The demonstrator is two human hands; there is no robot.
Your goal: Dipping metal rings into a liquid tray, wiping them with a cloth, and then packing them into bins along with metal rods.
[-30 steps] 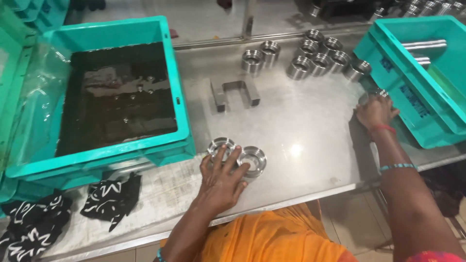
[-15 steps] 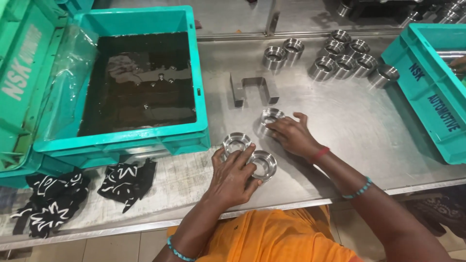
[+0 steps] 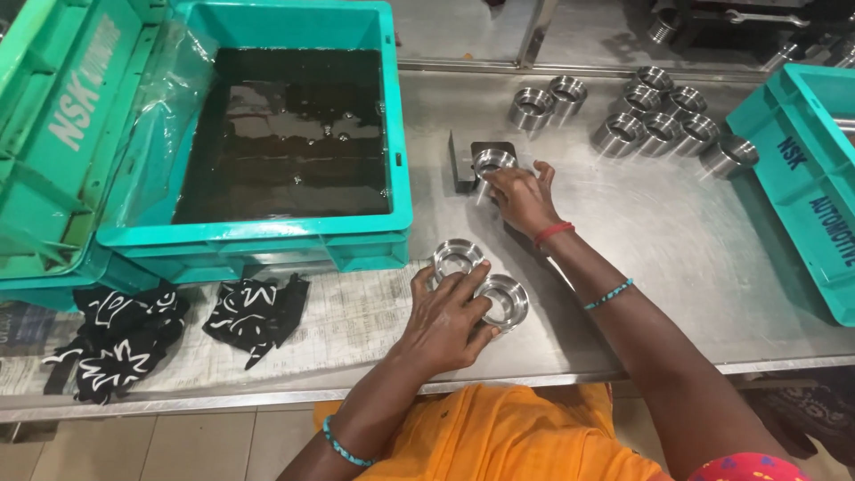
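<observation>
The fingers of the right hand were pinched around a shiny metal ring, which sat on a dark U-shaped metal bracket near the middle of the steel table. A red band and a blue bead bracelet circled that forearm.

The left hand lay lower, close to the front edge of the table, its fingers spread and curled over two more metal rings lying side by side: the left ring under the fingertips, and the right ring against the thumb side of the hand. Whether the fingers actually gripped either ring could not be told; they rested on both.

Left of the bracket stood a teal crate filled with dark liquid, lined with clear plastic. A second, empty-looking green crate leaned against it at the table's left end. In front of these crates, near the front edge, lay two black patterned cloths on a sheet of printed paper.

Toward the back right of the table stood a cluster of rings, upright and mostly touching one another. Another teal crate sat at the right edge.
</observation>
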